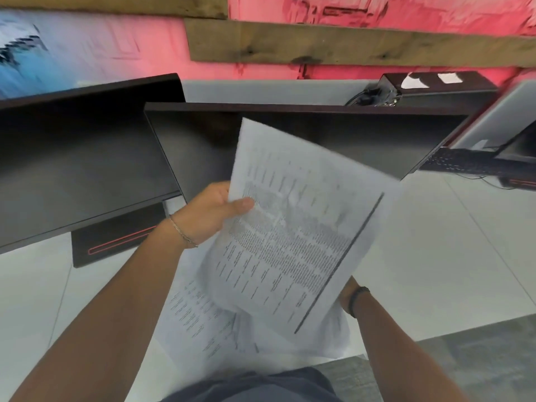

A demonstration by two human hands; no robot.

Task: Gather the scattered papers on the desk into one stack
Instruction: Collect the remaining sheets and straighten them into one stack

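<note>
Printed sheets are being held above the desk, in front of the centre monitor. The left hand is gripping their left edge; the right hand, below them, is hidden. More sheets are lying on the desk beneath. A second monitor is standing to the left, a keyboard at far right.

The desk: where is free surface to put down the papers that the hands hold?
The white desk is bare on the right, between the middle monitor, the keyboard and the front edge. The near-left corner, below the left monitor's base, is bare too. The centre is crowded: both hands, left hand, hold printed sheets over another sheet.
</note>
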